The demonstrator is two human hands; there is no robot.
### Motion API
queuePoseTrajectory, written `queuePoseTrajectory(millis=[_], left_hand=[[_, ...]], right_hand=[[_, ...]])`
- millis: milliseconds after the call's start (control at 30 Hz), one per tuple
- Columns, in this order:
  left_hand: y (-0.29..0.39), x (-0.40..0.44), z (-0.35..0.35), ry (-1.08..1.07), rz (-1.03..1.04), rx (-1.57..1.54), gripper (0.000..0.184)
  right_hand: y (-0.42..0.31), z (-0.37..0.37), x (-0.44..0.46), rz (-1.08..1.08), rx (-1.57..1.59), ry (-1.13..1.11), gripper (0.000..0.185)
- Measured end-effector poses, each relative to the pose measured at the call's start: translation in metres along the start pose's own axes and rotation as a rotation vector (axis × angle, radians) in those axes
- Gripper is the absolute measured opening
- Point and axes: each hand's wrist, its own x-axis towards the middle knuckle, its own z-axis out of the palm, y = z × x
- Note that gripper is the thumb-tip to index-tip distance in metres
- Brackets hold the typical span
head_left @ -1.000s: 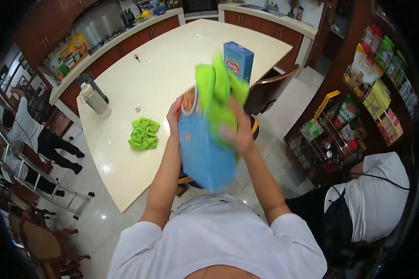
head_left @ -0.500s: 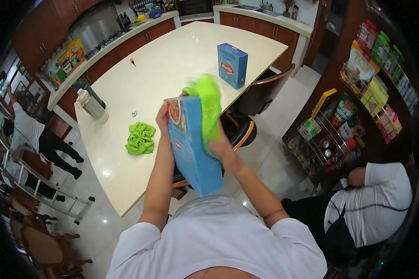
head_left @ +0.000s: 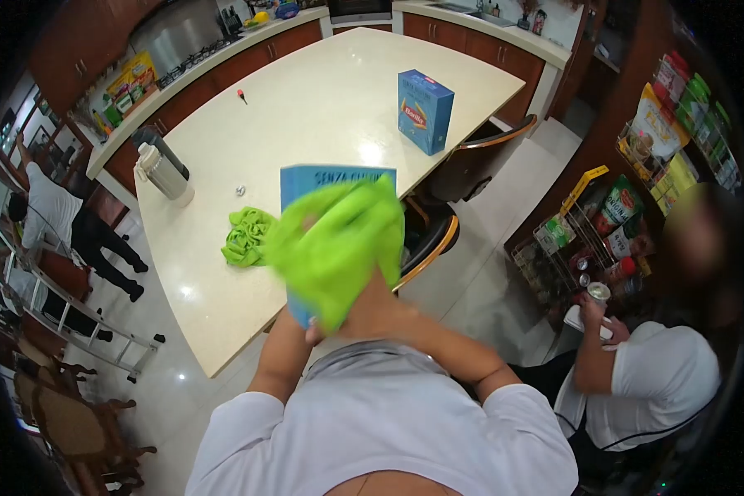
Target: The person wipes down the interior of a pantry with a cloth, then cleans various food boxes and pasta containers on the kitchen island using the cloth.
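Observation:
A blue pasta box (head_left: 306, 178) is held up in front of me, its lettered top edge showing above a bright green cloth (head_left: 331, 240). The cloth covers most of its face and is blurred by motion. My right hand (head_left: 365, 310) is closed on the cloth, against the box. Low on the box, my left hand (head_left: 312, 333) grips it; only some fingers show, the rest hidden behind box and cloth. A second green cloth (head_left: 248, 237) lies crumpled on the table, left of the box.
On the cream table (head_left: 215, 174) stand another blue pasta box (head_left: 424, 113) and a light flask (head_left: 162, 175) beside a dark one. Chairs (head_left: 471, 169) line its right edge. A co-worker (head_left: 661, 372) sits by the rack (head_left: 595, 223) holding a jar; another person (head_left: 58, 211) stands left, near a ladder (head_left: 74, 314).
The box has turned from its side to show its broad face, and my left hand has shifted to its lower end. My right hand has brought the cloth across the front.

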Motion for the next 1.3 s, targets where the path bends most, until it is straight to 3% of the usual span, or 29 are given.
queuePoseTrajectory(millis=[167, 200, 233, 267, 333, 400, 467, 600, 667, 700, 733, 800, 833, 867, 933, 967, 1000, 1067, 1133, 1200, 1267, 1300], left_hand=[[0.003, -0.005, 0.000, -0.112, 0.052, -0.274, 0.075], [0.004, -0.002, 0.002, -0.127, 0.067, -0.307, 0.075], [0.004, 0.000, 0.003, -0.136, 0.072, -0.335, 0.074], [0.007, 0.006, 0.004, -0.145, 0.089, -0.362, 0.074], [0.008, 0.012, 0.006, -0.165, 0.106, -0.409, 0.074], [0.013, 0.017, 0.007, -0.181, 0.111, -0.427, 0.074], [0.020, 0.021, 0.010, -0.201, 0.104, -0.420, 0.074], [0.010, 0.037, -0.001, -0.272, 0.146, -0.546, 0.072], [0.016, 0.044, -0.011, -0.193, 0.202, -0.502, 0.073], [0.019, 0.044, -0.012, -0.344, 0.222, -0.544, 0.072], [0.020, 0.047, -0.015, -0.347, 0.224, -0.543, 0.072], [0.020, 0.055, -0.020, -0.187, 0.434, -0.243, 0.071], [0.026, 0.050, -0.024, -0.372, 0.265, -0.313, 0.067], [0.028, 0.044, -0.016, -0.366, 0.264, -0.318, 0.067], [0.032, 0.039, 0.000, -0.435, 0.198, -0.277, 0.060], [0.034, 0.059, -0.008, -0.143, 0.303, -0.003, 0.057], [0.035, 0.069, -0.019, -0.138, 0.307, -0.005, 0.057], [0.067, 0.048, 0.020, 0.038, 0.487, 0.731, 0.054], [0.090, 0.015, 0.019, -0.013, 0.388, 0.712, 0.049], [0.085, -0.017, 0.005, -0.132, 0.243, 0.269, 0.062], [0.048, -0.026, 0.003, 0.054, 0.708, 0.711, 0.069], [0.044, -0.023, -0.006, 0.260, 0.597, 0.714, 0.069]], right_hand=[[0.057, 0.017, 0.010, 0.061, -0.028, -0.039, 0.053], [0.070, 0.013, 0.019, 0.473, 0.160, -0.321, 0.052], [0.077, 0.015, 0.026, 0.408, 0.146, 0.044, 0.050], [0.090, 0.028, 0.027, 0.249, -0.034, 0.197, 0.044], [0.083, 0.040, 0.009, 0.298, 0.081, 0.128, 0.051], [0.046, 0.034, -0.016, 0.272, 0.072, -0.098, 0.053], [0.012, 0.044, -0.048, 0.267, 0.139, -0.123, 0.055], [0.016, 0.044, -0.057, 0.340, 0.229, -0.231, 0.051], [0.021, 0.029, -0.043, 0.812, 0.562, -0.374, 0.045], [0.019, 0.017, -0.031, 0.923, 0.778, -0.340, 0.043], [0.022, 0.019, -0.030, 0.920, 0.777, -0.339, 0.043], [0.033, 0.028, -0.034, 1.164, 1.053, 0.030, 0.042], [0.045, 0.032, -0.031, 1.220, 1.374, 0.175, 0.041], [0.057, 0.037, -0.028, 1.260, 1.700, 0.331, 0.041], [0.067, 0.047, -0.031, 1.271, 1.942, 0.281, 0.044], [0.067, 0.052, -0.031, 1.267, 1.946, 0.276, 0.044], [0.066, 0.056, -0.031, 1.264, 1.876, 0.319, 0.048], [0.061, 0.060, -0.031, 1.275, 1.809, 0.354, 0.052], [0.064, 0.056, -0.018, 1.265, 2.012, 0.537, 0.049], [0.064, 0.060, -0.011, 1.212, 1.917, 0.636, 0.047], [0.068, 0.073, -0.015, 1.138, 1.459, 0.735, 0.050], [0.065, 0.077, -0.014, 1.191, 1.357, 0.784, 0.047]])
